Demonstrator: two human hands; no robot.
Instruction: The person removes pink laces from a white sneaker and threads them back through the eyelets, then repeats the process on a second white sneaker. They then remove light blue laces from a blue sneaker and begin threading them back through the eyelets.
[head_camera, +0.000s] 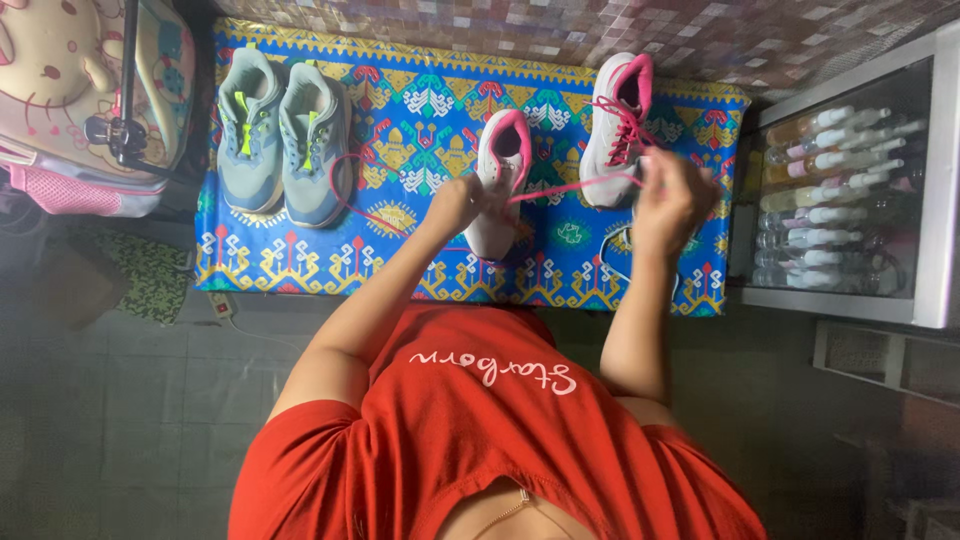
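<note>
Two white shoes with pink lining stand on a bright blue patterned mat. My left hand grips the nearer white and pink shoe by its front end. A pink lace runs taut from that shoe to my right hand, which is closed on its end. A loose part of the pink lace loops away to the left over the mat. The second white and pink shoe stands just beyond my right hand, laced in pink.
A pair of grey-blue sneakers with yellow-green laces stands at the mat's left end. A glass-fronted cabinet of bottles is on the right. A pink cartoon backpack lies at top left, and a white power strip lies by the mat's near edge.
</note>
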